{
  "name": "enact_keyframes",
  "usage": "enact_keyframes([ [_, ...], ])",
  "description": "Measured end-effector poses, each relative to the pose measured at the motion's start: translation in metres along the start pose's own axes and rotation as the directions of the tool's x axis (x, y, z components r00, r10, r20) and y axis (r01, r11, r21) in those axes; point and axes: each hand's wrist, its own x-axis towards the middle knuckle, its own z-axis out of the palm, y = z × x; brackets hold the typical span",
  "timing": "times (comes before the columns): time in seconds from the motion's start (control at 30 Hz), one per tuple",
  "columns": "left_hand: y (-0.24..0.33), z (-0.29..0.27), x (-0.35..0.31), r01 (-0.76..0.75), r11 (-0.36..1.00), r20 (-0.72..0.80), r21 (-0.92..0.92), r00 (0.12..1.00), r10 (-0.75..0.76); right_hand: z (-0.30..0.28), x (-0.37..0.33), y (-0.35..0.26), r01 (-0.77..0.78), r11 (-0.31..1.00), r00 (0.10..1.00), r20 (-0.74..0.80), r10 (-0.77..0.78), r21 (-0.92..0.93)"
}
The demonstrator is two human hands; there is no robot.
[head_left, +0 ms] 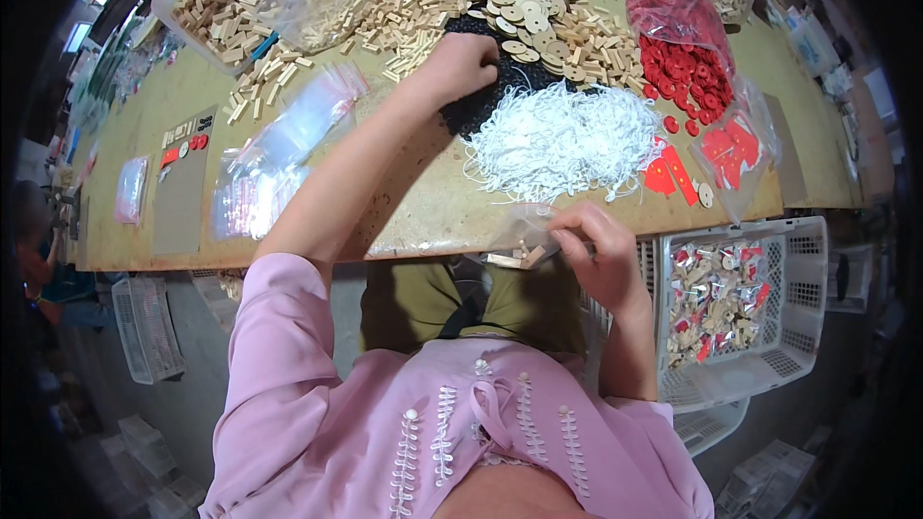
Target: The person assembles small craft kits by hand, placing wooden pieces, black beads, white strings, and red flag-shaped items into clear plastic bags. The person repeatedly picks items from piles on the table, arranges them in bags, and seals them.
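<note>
My left hand (460, 69) reaches far across the table to a pile of small black pieces (467, 113). Its fingers are curled at the pile, and whatever lies between them is hidden. Near the table's front edge, my right hand (604, 255) pinches the rim of a small clear plastic bag (527, 223). A few wooden blocks (519, 258) sit in the bottom of that bag. Between my hands spreads a tangled heap of white cords (567, 139). Wooden discs with holes (524, 19) are piled just beyond my left hand.
Wooden blocks (404, 5) cover the back, some in a clear tub (216, 10). Red discs (687, 77) spill from a bag at right, near red cards (670, 173). Empty plastic bags (298, 130) and a board with sample pieces (180, 202) lie left. A white basket (745, 375) holds filled bags.
</note>
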Motion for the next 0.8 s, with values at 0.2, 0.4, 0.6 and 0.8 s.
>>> enact_keyframes([
  [0.2,-0.003,-0.009,-0.005,0.430,-0.006,0.379,-0.903,0.789,-0.484,-0.001,-0.012,0.025,-0.305,0.901,0.947,0.000,0.320,0.308],
  [0.4,-0.002,0.011,-0.026,0.186,-0.582,0.450,-0.792,0.822,-0.349,0.007,-0.013,0.048,-0.342,0.802,0.924,0.021,0.382,0.490],
  [0.6,0.029,-0.003,-0.032,0.179,-0.411,0.375,-0.894,0.802,-0.465,0.016,-0.018,0.056,-0.301,0.805,0.928,-0.038,0.371,0.512],
  [0.8,-0.010,0.016,-0.037,0.261,-0.582,0.413,-0.770,0.900,-0.142,0.015,-0.017,0.053,-0.302,0.802,0.927,-0.036,0.372,0.516],
])
